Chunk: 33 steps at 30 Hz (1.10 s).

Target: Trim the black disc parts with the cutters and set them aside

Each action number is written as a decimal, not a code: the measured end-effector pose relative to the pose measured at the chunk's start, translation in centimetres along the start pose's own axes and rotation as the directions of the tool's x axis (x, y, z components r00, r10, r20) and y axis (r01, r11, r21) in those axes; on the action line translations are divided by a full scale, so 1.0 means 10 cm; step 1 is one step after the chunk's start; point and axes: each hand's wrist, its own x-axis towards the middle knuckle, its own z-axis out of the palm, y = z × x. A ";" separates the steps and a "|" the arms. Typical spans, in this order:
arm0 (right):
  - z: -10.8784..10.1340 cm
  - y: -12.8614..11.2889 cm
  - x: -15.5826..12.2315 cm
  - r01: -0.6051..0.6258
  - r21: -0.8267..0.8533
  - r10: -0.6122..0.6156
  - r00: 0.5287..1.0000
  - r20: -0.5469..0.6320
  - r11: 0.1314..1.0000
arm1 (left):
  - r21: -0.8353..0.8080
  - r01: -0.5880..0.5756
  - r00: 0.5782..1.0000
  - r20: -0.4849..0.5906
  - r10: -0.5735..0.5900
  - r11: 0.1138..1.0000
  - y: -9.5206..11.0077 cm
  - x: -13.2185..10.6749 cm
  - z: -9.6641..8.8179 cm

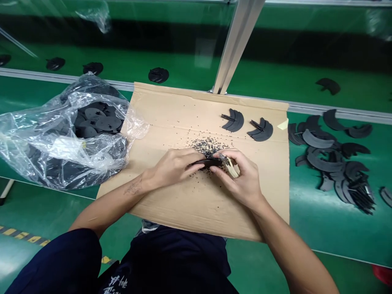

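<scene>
Presently, a thin black crescent-shaped piece [205, 163] is being held low over a sheet of corrugated cardboard [171, 118], between both hands. It is pinched by the left hand [173, 167], whose fingers [188, 157] are pressed together along its length. Curled fingers [228, 173] of the right hand [241, 179] are closed around a small cream-handled tool [233, 169], and its metal end is brought up against the piece; it may be a small blade, though its tip is hidden by the hands. Black crumbs [205, 146] are scattered on the cardboard, heaped just beyond the hands. Two stacked crescents [234, 120] lie near the cardboard's far edge, with a second stack [260, 130] beside them. A heap of crescents [327, 159] is spread on the green bench [337, 245] beyond the right edge, while a clear plastic bag [39, 139] of black discs overlaps the left edge. Cardboard extends on both sides of the hands and toward the near edge, so moving room is offered there.
</scene>
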 end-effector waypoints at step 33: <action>0.07 -0.10 -0.03 0.033 0.221 -0.036 0.999 0.010 0.975 | -0.278 -0.081 0.967 -0.256 0.007 0.957 0.09 0.03 -0.04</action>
